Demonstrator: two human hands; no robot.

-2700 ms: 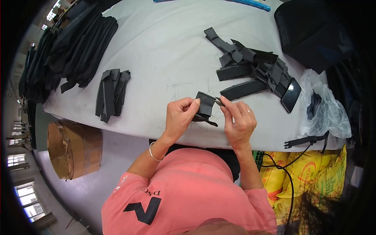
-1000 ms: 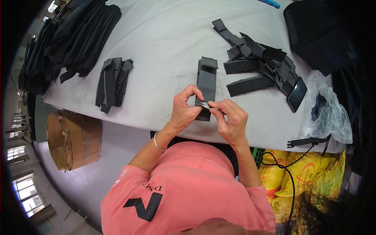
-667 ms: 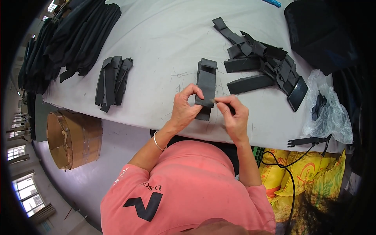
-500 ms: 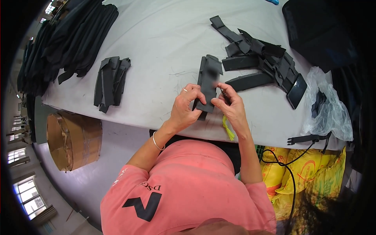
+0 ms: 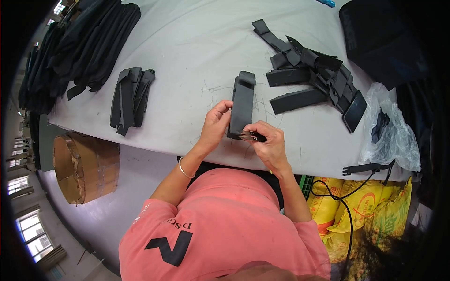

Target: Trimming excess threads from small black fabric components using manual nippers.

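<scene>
Strap [image 5: 243,105] now lies flat on the worktop [image 5: 187,56], no longer lifted; left hand [image 5: 214,124] pinches its edge; right hand [image 5: 268,143] fingers grip snips [image 5: 251,136] at its near end.

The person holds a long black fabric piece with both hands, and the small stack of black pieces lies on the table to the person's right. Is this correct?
Not quite. The head view shows the small stack on the person's left, not right. Both the left hand and right hand do hold the long black fabric piece.

Black pieces on a pale grey table

The strap [image 5: 243,107], both strap piles [image 5: 129,96] [image 5: 311,77] and the cloth stack [image 5: 84,42] at upper left are black; table [image 5: 187,51] light grey; shirt [image 5: 225,225] coral pink; cardboard box [image 5: 84,166] brown; sacks [image 5: 361,210] at lower right yellow.
</scene>
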